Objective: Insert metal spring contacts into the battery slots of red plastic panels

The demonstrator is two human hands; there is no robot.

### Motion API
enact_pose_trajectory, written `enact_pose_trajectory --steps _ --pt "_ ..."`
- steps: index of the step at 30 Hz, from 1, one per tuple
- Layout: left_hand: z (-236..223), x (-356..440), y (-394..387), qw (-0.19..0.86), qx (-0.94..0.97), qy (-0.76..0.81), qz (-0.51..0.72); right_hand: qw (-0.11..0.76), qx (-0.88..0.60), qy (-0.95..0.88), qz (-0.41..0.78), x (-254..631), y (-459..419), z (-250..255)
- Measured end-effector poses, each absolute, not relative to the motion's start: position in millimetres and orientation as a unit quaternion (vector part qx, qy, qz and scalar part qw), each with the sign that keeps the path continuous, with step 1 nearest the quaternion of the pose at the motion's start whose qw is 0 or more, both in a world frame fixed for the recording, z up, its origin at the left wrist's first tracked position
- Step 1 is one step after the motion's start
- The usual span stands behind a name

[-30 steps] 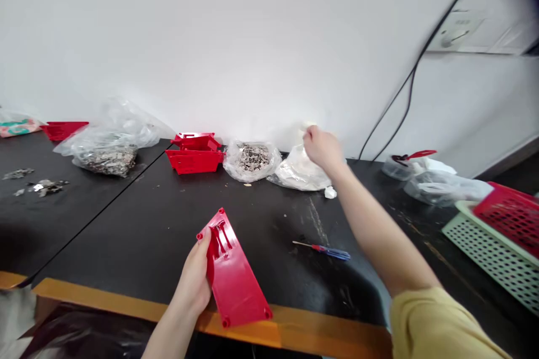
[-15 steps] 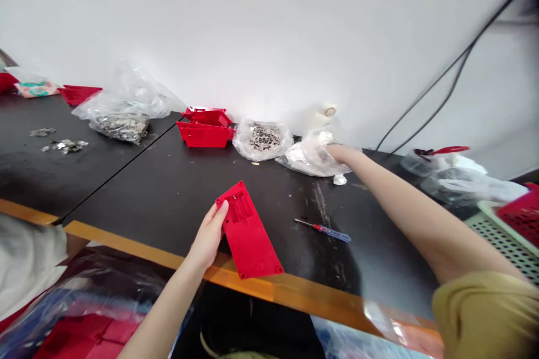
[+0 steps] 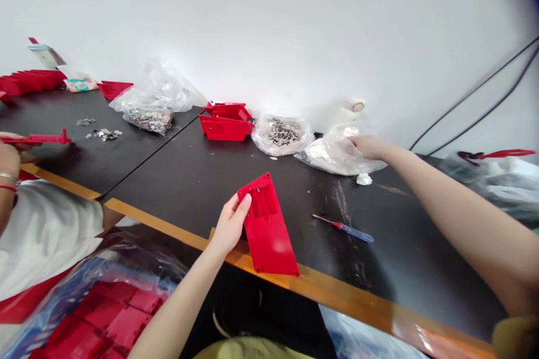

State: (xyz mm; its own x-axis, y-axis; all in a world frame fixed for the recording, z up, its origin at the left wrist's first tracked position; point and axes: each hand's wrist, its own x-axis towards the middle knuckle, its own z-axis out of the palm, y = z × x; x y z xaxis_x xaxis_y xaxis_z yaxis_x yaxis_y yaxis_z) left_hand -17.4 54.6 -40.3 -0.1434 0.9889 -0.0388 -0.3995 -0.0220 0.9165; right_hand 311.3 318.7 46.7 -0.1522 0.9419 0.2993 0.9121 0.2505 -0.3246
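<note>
My left hand (image 3: 229, 224) grips the lower left side of a flat red plastic panel (image 3: 269, 235), which has screw holes at its corners and a recessed section near its top. The panel is held just above the table's front edge. My right hand (image 3: 369, 147) rests on a clear plastic bag of white pieces (image 3: 328, 154) at the back of the table. A small white crumpled piece (image 3: 364, 179) lies just below that hand. Whether its fingers hold the bag is hidden.
The black table (image 3: 168, 179) has an orange front edge. On it are a screwdriver (image 3: 343, 229), red plastic casing parts (image 3: 225, 126), and bags of grey metal pieces (image 3: 283, 136). A co-worker's hand (image 3: 8, 157) holds a red strip (image 3: 36, 138) at left. Red parts (image 3: 109, 314) sit in a bag below.
My view has swung left, bringing the co-worker's hand into sight. My right hand has dropped from above the white bag onto it. The red panel has turned and risen slightly.
</note>
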Motion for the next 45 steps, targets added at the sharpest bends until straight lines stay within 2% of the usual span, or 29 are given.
enact_pose_trajectory --steps 3,5,8,11,15,19,21,22,23,27,30,34,36,39,42,45 --pt "-40 -17 52 0.545 0.371 0.421 0.623 0.091 -0.647 -0.755 0.055 314 316 54" --pt "-41 -17 52 0.535 0.389 0.420 0.621 0.045 -0.657 -0.750 0.059 311 313 56" --pt "-42 -17 52 0.531 0.393 0.427 0.617 0.021 -0.659 -0.749 0.069 303 307 55" --pt "-42 -18 51 0.535 0.390 0.432 0.612 0.041 -0.665 -0.742 0.074 295 300 55" --pt "-42 -19 51 0.537 0.390 0.428 0.614 0.139 -0.689 -0.709 0.063 289 291 70" --pt "-44 -19 51 0.546 0.382 0.429 0.610 0.314 -0.686 -0.655 0.044 282 268 100" --pt "-46 -19 51 0.552 0.379 0.426 0.608 0.408 -0.635 -0.649 0.096 269 245 108" --pt "-46 -19 52 0.554 0.379 0.425 0.608 0.487 -0.576 -0.634 0.172 259 231 108" --pt "-46 -19 52 0.554 0.379 0.425 0.607 0.520 -0.531 -0.625 0.239 247 215 105" --pt "-47 -19 52 0.556 0.376 0.441 0.596 0.441 -0.442 -0.656 0.425 187 154 72" --pt "-47 -19 53 0.547 0.381 0.448 0.596 0.402 -0.335 -0.705 0.478 154 129 48" --pt "-45 -19 55 0.528 0.393 0.452 0.602 0.357 -0.260 -0.812 0.381 138 126 38" --pt "-45 -19 55 0.525 0.398 0.458 0.598 0.347 -0.263 -0.836 0.334 136 128 38" --pt "-45 -20 54 0.528 0.402 0.460 0.590 0.338 -0.287 -0.835 0.326 134 129 40" --pt "-46 -21 54 0.518 0.415 0.466 0.584 0.266 -0.281 -0.881 0.273 131 129 45" --pt "-45 -22 55 0.495 0.435 0.482 0.578 0.184 -0.260 -0.934 0.160 127 131 50"
